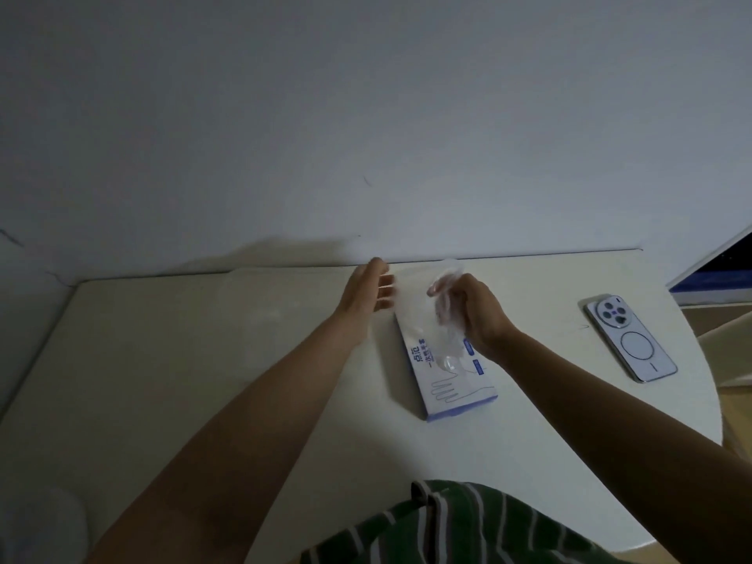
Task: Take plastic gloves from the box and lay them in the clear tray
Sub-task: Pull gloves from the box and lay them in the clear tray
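Head view: a glove half out of the box

Head camera looks down a pale table [183,360] pushed against a white wall [366,116], in rather dim light. A flat white box [460,384] with blue print and a drawn hand outline lies towards the middle of the table, its long side running from near to far.

Over the far end of that box the right hand [482,315] has its fingers curled round a bunched clear plastic glove [445,289]. The film rises above the knuckles and trails down onto the box top (it is so thin that its lower edge is hard to follow).

Just left of it the left hand [366,295] is held edge-on by the box's far left corner, fingers [386,287] straight, spread a little and gripping nothing. They are blurred, and whether they touch the film I cannot tell.

Well to the right a pale phone [630,339] lies face down, its round camera cluster at the far end. At the near edge sits a green striped garment [468,527].
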Tool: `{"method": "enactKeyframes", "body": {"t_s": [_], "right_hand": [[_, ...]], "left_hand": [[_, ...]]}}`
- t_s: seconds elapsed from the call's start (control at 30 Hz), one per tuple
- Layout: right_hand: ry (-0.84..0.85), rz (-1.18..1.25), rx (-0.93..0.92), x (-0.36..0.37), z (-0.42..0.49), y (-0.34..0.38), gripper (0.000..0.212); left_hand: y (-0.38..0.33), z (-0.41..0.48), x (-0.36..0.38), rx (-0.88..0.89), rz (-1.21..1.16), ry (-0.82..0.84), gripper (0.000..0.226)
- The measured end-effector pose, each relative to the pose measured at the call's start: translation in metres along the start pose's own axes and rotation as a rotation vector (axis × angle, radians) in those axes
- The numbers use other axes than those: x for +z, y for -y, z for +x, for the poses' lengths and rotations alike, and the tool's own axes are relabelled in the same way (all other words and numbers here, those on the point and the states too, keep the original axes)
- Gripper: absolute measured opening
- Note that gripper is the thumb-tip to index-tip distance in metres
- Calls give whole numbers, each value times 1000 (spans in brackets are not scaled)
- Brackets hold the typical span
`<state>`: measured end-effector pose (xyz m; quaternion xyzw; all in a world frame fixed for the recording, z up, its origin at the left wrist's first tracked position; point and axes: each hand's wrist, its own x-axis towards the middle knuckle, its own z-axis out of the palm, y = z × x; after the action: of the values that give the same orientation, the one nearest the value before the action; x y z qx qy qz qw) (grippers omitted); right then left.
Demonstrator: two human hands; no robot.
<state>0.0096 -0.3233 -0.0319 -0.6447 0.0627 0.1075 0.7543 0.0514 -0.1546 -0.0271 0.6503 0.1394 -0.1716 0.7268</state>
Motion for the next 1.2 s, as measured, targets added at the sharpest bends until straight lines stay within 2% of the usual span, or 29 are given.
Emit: {"method": "enactKeyframes", "body": {"t_s": [0.1, 0.17, 0.27, 0.47, 0.57, 0.67, 0.73, 0.8, 0.87, 0.97, 1.1, 1.2], "right_hand": [[106, 83, 6, 19, 5, 2, 38], [166, 55, -13, 31, 9, -1, 39], [159, 15, 29, 51, 11, -1, 39], [83, -38, 149, 91, 25, 0, 38], [108, -79, 183, 107, 33, -5, 36], [210, -211, 208, 117, 36, -6, 38], [255, -298, 196, 123, 36, -4, 38], [217, -344, 189, 128, 37, 0, 35], [157, -408, 188, 132, 43, 0, 35], [165, -505, 170, 136, 47, -1, 38], [308, -559, 194, 141, 44, 3, 40], [272, -568, 188, 140, 49, 8, 43]], "left_hand": [[-1, -6, -19, 63, 107, 111, 35], [-1, -8, -32, 97, 69, 168, 44], [-6, -12, -53, 100, -110, 166, 42], [-5, -19, -98, 143, 177, 219, 50], [-4, -20, -109, 186, 245, 151, 41], [-4, -19, -119, 205, 218, 46, 33], [-7, -19, -131, 163, 140, 94, 40], [-9, -18, -143, 60, 18, 221, 49], [-9, -17, -153, -37, -13, 257, 50], [-4, -12, -161, -17, 53, 120, 36], [-3, -12, -160, 113, 165, -72, 15], [1, -9, -161, 234, 291, -234, 15]]}}
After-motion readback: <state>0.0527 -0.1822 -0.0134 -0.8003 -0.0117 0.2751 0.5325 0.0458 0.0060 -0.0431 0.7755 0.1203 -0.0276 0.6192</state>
